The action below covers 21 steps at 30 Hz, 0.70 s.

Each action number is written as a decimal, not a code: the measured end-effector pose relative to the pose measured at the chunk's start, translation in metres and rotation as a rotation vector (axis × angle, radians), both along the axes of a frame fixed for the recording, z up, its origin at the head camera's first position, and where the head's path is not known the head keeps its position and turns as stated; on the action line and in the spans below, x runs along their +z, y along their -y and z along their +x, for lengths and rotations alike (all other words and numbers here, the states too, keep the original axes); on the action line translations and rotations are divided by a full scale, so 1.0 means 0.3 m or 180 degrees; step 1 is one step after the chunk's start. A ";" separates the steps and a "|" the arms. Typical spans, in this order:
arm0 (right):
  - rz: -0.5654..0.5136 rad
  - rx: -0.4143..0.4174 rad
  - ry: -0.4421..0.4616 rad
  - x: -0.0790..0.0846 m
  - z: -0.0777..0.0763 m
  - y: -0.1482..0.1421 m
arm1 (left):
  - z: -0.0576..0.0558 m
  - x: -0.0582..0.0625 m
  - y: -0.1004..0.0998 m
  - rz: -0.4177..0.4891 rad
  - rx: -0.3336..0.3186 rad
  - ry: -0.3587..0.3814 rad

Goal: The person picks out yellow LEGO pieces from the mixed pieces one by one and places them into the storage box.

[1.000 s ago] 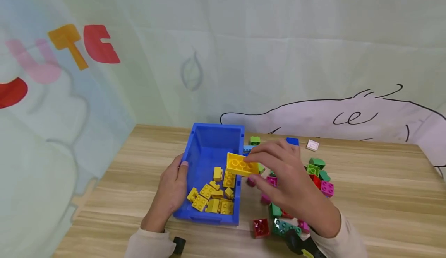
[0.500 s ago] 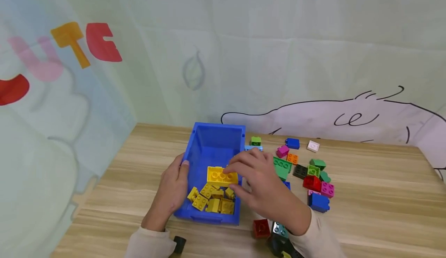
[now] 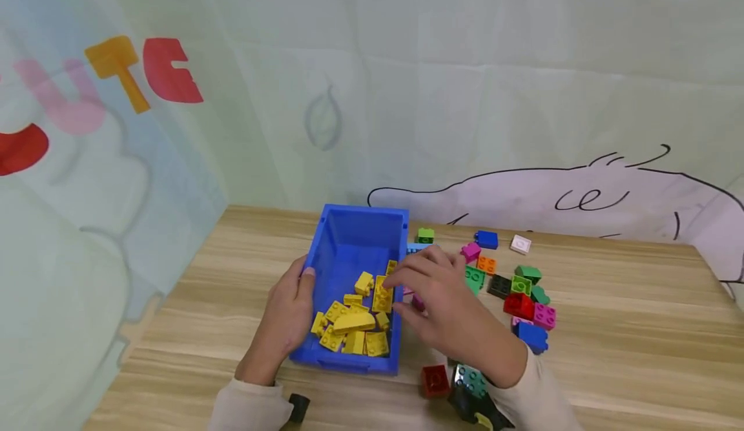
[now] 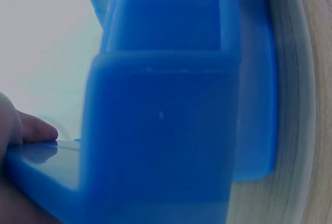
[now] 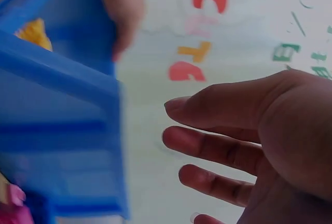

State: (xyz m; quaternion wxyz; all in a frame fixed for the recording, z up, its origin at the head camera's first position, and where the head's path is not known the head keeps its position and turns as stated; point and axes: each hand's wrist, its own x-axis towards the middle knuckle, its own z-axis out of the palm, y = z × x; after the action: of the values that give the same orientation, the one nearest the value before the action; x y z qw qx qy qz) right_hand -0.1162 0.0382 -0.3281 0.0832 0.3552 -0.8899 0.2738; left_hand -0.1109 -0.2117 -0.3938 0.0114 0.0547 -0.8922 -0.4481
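A blue plastic bin [image 3: 365, 227] stands on the wooden table, with several yellow toy bricks [image 3: 365, 282] lying in its near half. An arched yellow brick [image 3: 354, 322] rests on top of others there. My left hand [image 3: 285, 315] grips the bin's left wall, its thumb [image 4: 37, 129] over the rim in the left wrist view. Above the right rim is my right hand [image 3: 447, 298], fingers spread apart and loosely bent. The right wrist view shows nothing between the thumb and fingers of this right hand [image 5: 233, 136].
Right of the bin lie loose bricks: a dark red one [image 3: 434, 380], a teal one [image 3: 469, 379], a blue one [image 3: 531, 337], an orange one [image 3: 486, 264] and several others. My right hand hides some of them. A printed cloth [image 3: 279, 95] hangs behind the table.
My right hand has carried the yellow brick left into the bin and let it go among the others. It has since drawn back slightly right. The left hand keeps its grip.
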 end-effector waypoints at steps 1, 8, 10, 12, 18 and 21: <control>-0.0040 -0.0031 -0.0029 0.011 0.002 -0.016 | -0.002 -0.001 -0.001 -0.0001 -0.0012 0.0018; -0.0324 -0.0474 -0.0518 0.108 0.025 -0.201 | -0.021 -0.013 0.009 -0.0077 -0.0063 0.0103; -0.0370 -0.0747 -0.0624 0.134 0.040 -0.265 | -0.029 -0.023 0.016 -0.0072 -0.0076 0.0127; -0.0421 -0.0980 -0.0688 0.147 0.053 -0.318 | -0.027 -0.039 0.026 -0.0091 -0.0060 0.0163; -0.0515 -0.1203 -0.0612 0.118 0.056 -0.405 | 0.024 -0.104 0.066 -0.0693 0.0191 0.0225; -0.0453 -0.1230 -0.0573 0.083 0.042 -0.415 | 0.059 -0.129 0.083 -0.1115 0.0369 0.0282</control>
State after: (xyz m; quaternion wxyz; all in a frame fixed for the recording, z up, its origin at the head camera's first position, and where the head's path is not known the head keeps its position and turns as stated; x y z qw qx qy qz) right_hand -0.1035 0.1627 -0.3032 0.2381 0.1943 -0.9089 0.2820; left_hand -0.0933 -0.2365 -0.4324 0.0072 0.1228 -0.9516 -0.2817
